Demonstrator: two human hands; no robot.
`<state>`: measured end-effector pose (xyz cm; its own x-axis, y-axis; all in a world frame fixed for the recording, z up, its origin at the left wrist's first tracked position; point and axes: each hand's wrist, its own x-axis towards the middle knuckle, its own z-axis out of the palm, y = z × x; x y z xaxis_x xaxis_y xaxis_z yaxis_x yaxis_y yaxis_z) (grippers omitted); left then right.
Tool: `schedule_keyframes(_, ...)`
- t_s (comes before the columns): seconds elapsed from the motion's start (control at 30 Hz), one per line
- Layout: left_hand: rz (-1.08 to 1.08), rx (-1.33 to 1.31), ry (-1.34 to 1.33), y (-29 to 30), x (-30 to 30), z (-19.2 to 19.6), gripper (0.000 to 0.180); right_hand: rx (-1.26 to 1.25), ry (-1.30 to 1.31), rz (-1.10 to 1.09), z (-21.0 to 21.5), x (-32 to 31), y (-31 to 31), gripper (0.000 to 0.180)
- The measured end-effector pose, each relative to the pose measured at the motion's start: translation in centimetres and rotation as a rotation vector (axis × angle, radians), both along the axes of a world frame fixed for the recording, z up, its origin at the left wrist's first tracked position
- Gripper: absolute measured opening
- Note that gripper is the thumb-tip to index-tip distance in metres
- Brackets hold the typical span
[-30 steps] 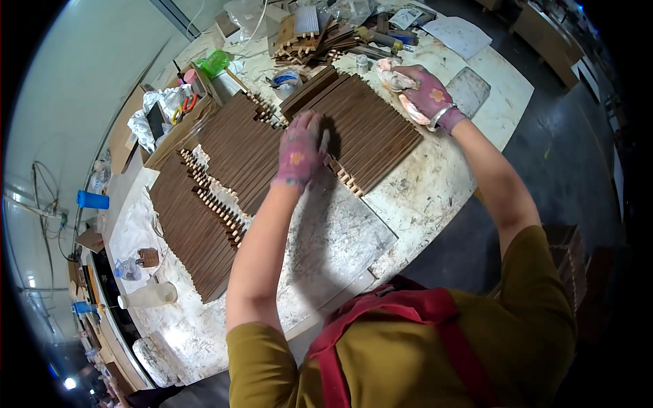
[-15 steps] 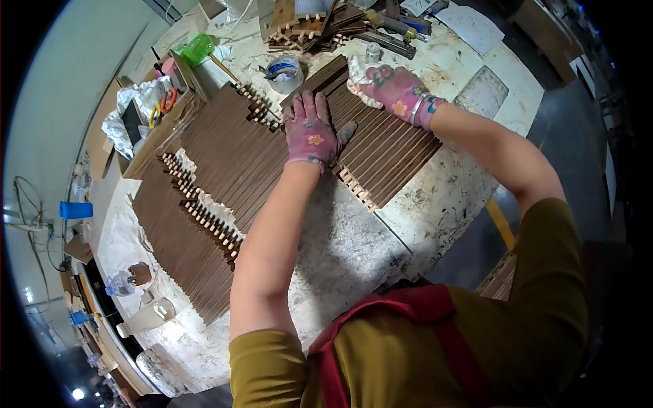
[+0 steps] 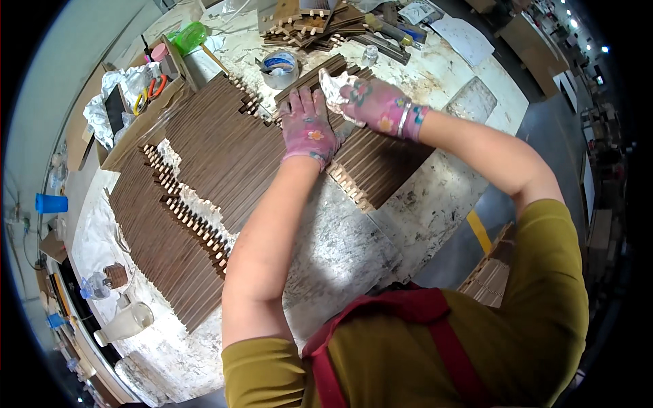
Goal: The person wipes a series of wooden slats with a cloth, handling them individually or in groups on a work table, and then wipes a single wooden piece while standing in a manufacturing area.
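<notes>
My left hand [image 3: 309, 128], in a pink flowered glove, lies flat with spread fingers on a row of dark brown grooved wooden strips [image 3: 391, 160]. A crumpled white cloth [image 3: 335, 88] is gripped in my right hand [image 3: 379, 107], gloved alike, just right of the left one and over the same strips. Pale pegs stick out along the near edge of this row. To the left, more dark strips [image 3: 211, 146] lie side by side in a wide block, with pegged ends. A further block of strips [image 3: 163, 245] sits nearer the table's left edge.
Behind the strips stands a roll of tape [image 3: 279, 68], with stacked wooden pieces [image 3: 316, 27] farther back. An open cardboard box [image 3: 146, 112] holds scissors and crumpled wrapping at the left. A clear bottle [image 3: 126, 321] lies near the left edge; white paper [image 3: 462, 41] is at the far right.
My right hand has moved left with the cloth across the strips, closer to my left hand. The left hand stays flat in place. The whole view has shifted slightly.
</notes>
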<state>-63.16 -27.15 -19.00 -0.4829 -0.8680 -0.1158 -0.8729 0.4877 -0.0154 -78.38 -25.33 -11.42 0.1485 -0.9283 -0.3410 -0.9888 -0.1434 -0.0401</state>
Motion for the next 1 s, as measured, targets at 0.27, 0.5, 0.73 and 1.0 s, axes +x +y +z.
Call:
schedule_keyframes(0.27, -0.073, 0.021, 0.252, -2.4, 0.4, 2.0, 0.076, -0.276, -0.129, -0.128, -2.5, -11.6, -2.0, 0.048)
schedule_keyframes(0.5, -0.041, 0.040, 0.201, -5.7, -2.4, 2.1, 0.088, -0.168, -0.422, -0.479, -5.4, -10.1, -2.2, 0.065)
schedule_keyframes(0.73, -0.111, 0.228, 0.150, -8.2, -4.3, 1.3, 0.091, -0.262, -0.407, -0.490, -6.8, -9.6, -1.6, 0.055)
schedule_keyframes(1.0, -0.118, 0.276, 0.122, -9.0, -4.5, 0.1, 0.092, -0.330, -0.464, -0.457, -7.5, -10.2, -1.3, 0.054)
